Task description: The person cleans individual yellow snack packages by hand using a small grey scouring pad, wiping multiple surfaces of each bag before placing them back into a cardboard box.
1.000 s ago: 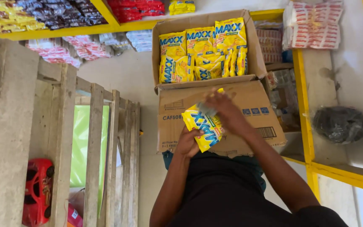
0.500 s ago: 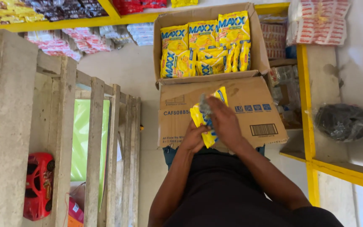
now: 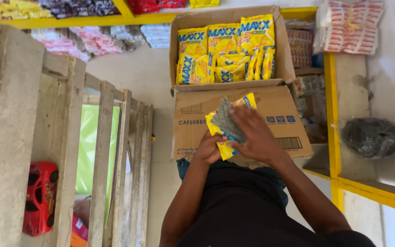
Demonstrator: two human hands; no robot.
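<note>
Left to right: a red toy car (image 3: 39, 197) lies on the floor behind a wooden slat crate (image 3: 101, 151). At centre, an open cardboard carton (image 3: 227, 13) holds upright yellow snack packets (image 3: 225, 52); its front flap (image 3: 234, 114) hangs toward the person.

The left hand (image 3: 208, 148) is clenched on the lower edge of one yellow packet (image 3: 219, 130), held in the air over the flap, just in front of the carton. The right hand (image 3: 256, 135) presses a grey cloth (image 3: 228, 121) flat against the packet's face; its fingers appear to pinch the cloth, though the grip point is partly hidden.

At far right, a dark bundled bag (image 3: 371, 137) rests on a yellow-edged shelf (image 3: 332, 105).

Risk assessment: the packet is supported only by the left hand's pinch at one edge. Firm pressure from the cloth may twist the slick film out of that pinch, dropping the packet to the floor. Excess pressure may also crush the contents.
</note>
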